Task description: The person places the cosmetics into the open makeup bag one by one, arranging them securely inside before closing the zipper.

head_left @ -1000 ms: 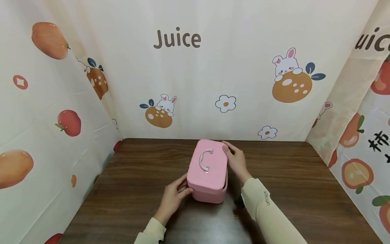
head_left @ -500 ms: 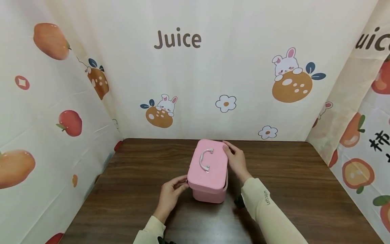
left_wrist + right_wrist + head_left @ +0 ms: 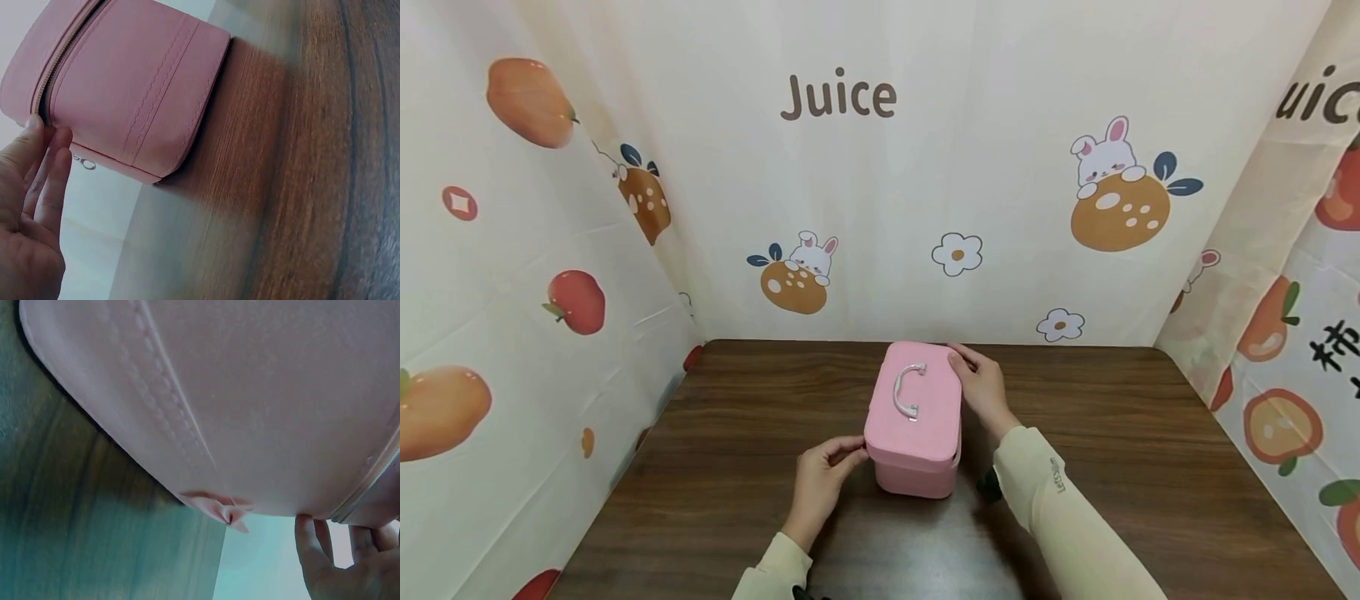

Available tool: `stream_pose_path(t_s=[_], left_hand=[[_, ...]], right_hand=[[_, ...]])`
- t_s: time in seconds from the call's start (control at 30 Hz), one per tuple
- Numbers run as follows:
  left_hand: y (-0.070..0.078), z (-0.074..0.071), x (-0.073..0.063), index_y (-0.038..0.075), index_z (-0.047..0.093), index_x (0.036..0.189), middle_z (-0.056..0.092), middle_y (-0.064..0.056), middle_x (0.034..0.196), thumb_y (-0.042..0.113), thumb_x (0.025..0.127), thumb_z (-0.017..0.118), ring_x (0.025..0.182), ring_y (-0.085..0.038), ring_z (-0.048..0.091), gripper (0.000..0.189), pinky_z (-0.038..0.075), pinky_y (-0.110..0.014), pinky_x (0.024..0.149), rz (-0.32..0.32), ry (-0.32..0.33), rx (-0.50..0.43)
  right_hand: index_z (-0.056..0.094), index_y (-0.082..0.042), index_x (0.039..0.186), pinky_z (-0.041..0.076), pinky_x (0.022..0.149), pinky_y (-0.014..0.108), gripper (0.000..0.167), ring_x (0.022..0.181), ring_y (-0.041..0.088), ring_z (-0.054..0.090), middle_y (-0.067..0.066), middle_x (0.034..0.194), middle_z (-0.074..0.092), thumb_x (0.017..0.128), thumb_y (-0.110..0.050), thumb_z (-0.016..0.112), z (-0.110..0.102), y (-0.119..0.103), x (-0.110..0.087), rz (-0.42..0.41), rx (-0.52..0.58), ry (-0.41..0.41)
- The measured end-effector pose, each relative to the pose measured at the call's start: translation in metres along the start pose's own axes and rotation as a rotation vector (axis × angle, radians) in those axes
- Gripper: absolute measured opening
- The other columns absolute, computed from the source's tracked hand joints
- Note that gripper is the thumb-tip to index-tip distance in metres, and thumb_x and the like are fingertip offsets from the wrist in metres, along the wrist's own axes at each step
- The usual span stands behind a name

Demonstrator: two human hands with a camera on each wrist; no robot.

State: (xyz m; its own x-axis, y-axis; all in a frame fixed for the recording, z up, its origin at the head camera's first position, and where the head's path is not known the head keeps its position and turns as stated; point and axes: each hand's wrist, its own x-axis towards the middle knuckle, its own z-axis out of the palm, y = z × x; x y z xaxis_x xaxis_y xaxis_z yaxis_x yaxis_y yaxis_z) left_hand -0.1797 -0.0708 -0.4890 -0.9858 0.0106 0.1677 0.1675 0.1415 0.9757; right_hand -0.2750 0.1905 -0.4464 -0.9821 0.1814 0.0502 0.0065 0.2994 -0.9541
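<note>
A pink case (image 3: 917,479) with a silver handle (image 3: 897,395) on its lid stands in the middle of the table, near the back. At its near left corner my left hand (image 3: 816,485) pinches the zipper (image 3: 59,59) between thumb and fingertips; any pull tab is hidden by them. A dark gap shows along the zipper in the left wrist view. My right hand (image 3: 985,390) holds the far right corner, thumb at the lid's edge and fingers round the side. Low on the case, the right wrist view shows a pink bow (image 3: 219,509).
The dark wood table (image 3: 737,417) ends at a printed curtain (image 3: 880,183) behind the case. More curtain hangs along both sides. A small metal ring (image 3: 86,164) hangs from the case's side.
My left thumb has left the case's front face, and the left fingers have come together at the zipper. The right hand keeps its hold on the far corner.
</note>
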Motion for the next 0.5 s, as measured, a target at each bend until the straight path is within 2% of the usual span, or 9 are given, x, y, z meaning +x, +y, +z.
stream_pose_path(t_s=[0.17, 0.27, 0.4, 0.5], left_hand=[[0.0001, 0.0004, -0.0008, 0.012, 0.078, 0.095, 0.076, -0.005, 0.094, 0.006, 0.083, 0.076, 0.082, -0.009, 0.072, 0.013, 0.057, -0.021, 0.072, 0.031, 0.027, 0.057], [0.0022, 0.0004, -0.0018, 0.017, 0.078, 0.091, 0.076, 0.001, 0.091, 0.008, 0.082, 0.077, 0.079, -0.011, 0.073, 0.013, 0.057, -0.021, 0.069, 0.043, 0.052, 0.115], [0.0072, 0.0009, -0.0049, 0.021, 0.076, 0.088, 0.076, 0.003, 0.088, 0.007, 0.083, 0.077, 0.076, -0.008, 0.072, 0.014, 0.057, -0.022, 0.067, 0.082, 0.068, 0.199], [0.0096, 0.0012, -0.0085, 0.022, 0.075, 0.085, 0.075, 0.002, 0.086, 0.005, 0.083, 0.076, 0.075, -0.006, 0.070, 0.017, 0.057, -0.022, 0.066, 0.099, 0.064, 0.220]], right_hand=[[0.060, -0.013, 0.137, 0.054, 0.086, 0.032, 0.041, 0.114, 0.026, 0.063, 0.012, 0.136, 0.060, 0.102, -0.032, 0.054, -0.0033, -0.0033, 0.0036, -0.006, -0.049, -0.049], [0.059, -0.012, 0.137, 0.053, 0.088, 0.036, 0.040, 0.115, 0.027, 0.062, 0.013, 0.137, 0.059, 0.102, -0.031, 0.053, -0.0041, -0.0046, 0.0041, -0.001, -0.052, -0.055], [0.061, -0.013, 0.136, 0.051, 0.087, 0.035, 0.039, 0.112, 0.026, 0.062, 0.012, 0.135, 0.061, 0.102, -0.031, 0.052, -0.0032, -0.0054, 0.0029, 0.009, -0.053, -0.036], [0.061, -0.014, 0.136, 0.050, 0.084, 0.031, 0.039, 0.110, 0.025, 0.062, 0.012, 0.135, 0.061, 0.103, -0.032, 0.052, -0.0019, -0.0055, 0.0014, 0.008, -0.063, -0.018]])
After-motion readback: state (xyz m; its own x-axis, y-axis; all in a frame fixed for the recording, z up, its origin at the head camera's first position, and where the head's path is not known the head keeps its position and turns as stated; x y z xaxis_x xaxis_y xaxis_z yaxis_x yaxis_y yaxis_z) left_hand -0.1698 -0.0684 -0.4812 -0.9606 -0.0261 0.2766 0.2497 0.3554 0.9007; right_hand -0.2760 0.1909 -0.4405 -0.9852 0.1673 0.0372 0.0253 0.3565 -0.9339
